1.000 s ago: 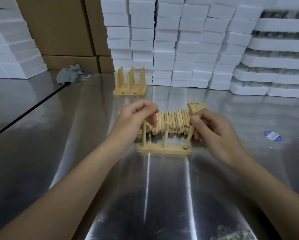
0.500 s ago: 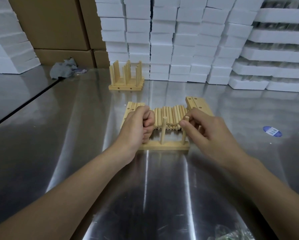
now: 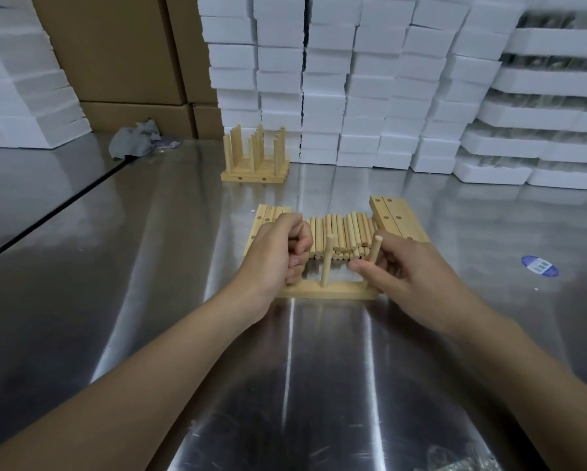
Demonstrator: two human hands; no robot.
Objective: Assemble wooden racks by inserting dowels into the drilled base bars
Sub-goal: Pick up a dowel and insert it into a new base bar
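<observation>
A pale wooden base bar (image 3: 332, 291) lies across the steel table in front of me. A middle dowel (image 3: 328, 260) stands upright in it, free of both hands. My left hand (image 3: 278, 254) is curled into a fist round the left dowel, which it hides almost fully. My right hand (image 3: 407, 271) pinches the right dowel (image 3: 375, 250), standing in the bar's right end. Behind the bar lies a pile of loose dowels (image 3: 343, 232), flanked by spare drilled bars on the left (image 3: 268, 212) and right (image 3: 392, 215).
A stack of finished racks (image 3: 256, 161) stands farther back. White foam blocks (image 3: 353, 79) and cardboard boxes (image 3: 122, 52) wall the far edge. A grey rag (image 3: 134, 141) lies back left, a blue sticker (image 3: 540, 265) to the right, and clear plastic (image 3: 455, 460) sits near me.
The right dowel went from leaning to standing in the bar. My left hand dropped from the left dowel's top and closed into a fist round it. My right fingers slid lower on the right dowel.
</observation>
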